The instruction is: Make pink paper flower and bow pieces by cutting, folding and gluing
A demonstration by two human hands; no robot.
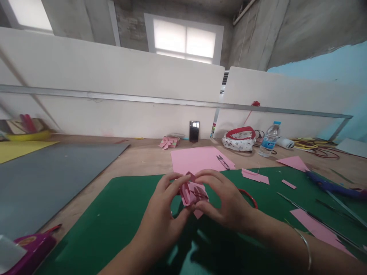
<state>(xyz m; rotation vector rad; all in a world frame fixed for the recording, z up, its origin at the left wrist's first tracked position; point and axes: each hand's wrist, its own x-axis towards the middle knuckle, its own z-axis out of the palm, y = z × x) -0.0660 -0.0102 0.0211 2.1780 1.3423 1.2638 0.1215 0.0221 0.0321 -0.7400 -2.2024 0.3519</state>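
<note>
A small folded pink paper box (193, 193) is held between both hands above the green cutting mat (126, 214). My left hand (164, 208) grips its left side, thumb below and fingers over the top. My right hand (222, 200) pinches the opposite side, with the forefinger at the top and the thumb near the bottom. Just beyond the hands lies a pink paper sheet (192, 158) with small thread snips (223, 162) on it. Partly behind my right hand is a red curved handle (249, 198).
Pink paper scraps (255, 176), a blue glue gun (332, 185) and long thin tools lie at right. A folded pink paper piece (169, 142), a phone (194, 131), a pouch (239, 139) and a water bottle (269, 140) line the back. A purple tape dispenser (34, 252) stands front left.
</note>
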